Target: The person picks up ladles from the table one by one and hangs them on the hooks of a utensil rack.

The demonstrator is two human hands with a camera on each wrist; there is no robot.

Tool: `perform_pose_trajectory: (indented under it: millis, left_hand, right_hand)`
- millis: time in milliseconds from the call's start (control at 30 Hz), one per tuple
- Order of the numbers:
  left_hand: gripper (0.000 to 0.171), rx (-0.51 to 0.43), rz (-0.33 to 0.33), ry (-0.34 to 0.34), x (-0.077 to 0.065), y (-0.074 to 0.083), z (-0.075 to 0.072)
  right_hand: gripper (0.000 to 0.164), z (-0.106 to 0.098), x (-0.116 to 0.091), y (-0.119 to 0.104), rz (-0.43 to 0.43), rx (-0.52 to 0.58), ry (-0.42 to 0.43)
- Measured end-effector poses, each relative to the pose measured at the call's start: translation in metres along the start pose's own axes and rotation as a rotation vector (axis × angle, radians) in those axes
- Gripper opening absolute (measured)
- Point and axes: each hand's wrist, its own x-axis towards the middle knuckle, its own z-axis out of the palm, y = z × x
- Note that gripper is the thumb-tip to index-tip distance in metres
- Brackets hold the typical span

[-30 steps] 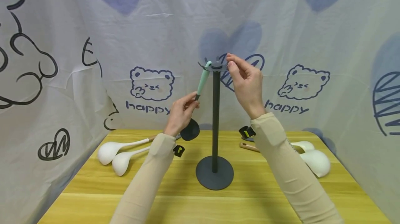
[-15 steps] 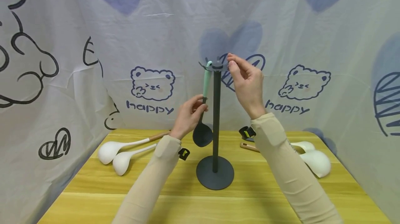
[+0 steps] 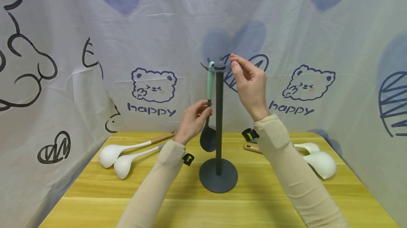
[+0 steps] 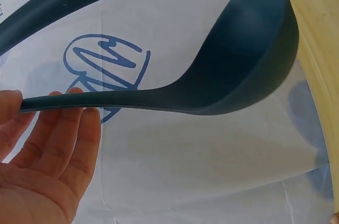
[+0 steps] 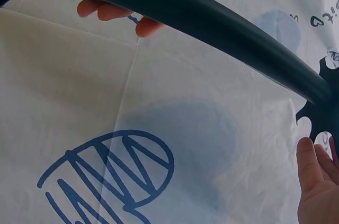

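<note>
A ladle with a mint-green handle and a dark bowl (image 3: 208, 140) hangs upright at the left of the dark utensil rack (image 3: 219, 125), its hooked end at the rack's top. My left hand (image 3: 192, 122) pinches its dark stem below the green part. In the left wrist view, the thumb and fingers of the left hand (image 4: 47, 176) meet at the stem of the ladle (image 4: 238, 65). My right hand (image 3: 253, 88) pinches the right edge of the rack's top. In the right wrist view, the right hand's fingertips (image 5: 307, 150) reach the notched top plate (image 5: 322, 114).
Two white ladles (image 3: 110, 155) (image 3: 123, 167) lie on the wooden table (image 3: 178, 206) at left. At right lie more white utensils (image 3: 320, 164) and a wooden handle (image 3: 252, 148), partly hidden by my right forearm. A patterned cloth (image 3: 178, 37) hangs behind.
The ladle has swung from a slant to hanging straight beside the pole. My left hand moved right and slightly down with it. My right hand stays at the rack's top.
</note>
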Motion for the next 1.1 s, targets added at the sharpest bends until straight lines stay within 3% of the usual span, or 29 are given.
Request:
perform_pose_trajectory:
  millis: [700,1100]
  left_hand:
    - [0.026,0.061,-0.009,0.006,-0.012,-0.011,0.003]
    - [0.027,0.127,0.022,0.059,-0.039,-0.027,0.005]
  right_hand:
    - [0.036,0.000,-0.004,0.001,-0.002,-0.042,-0.020]
    - [0.038,-0.004,-0.010,0.006,-0.042,-0.033,-0.001]
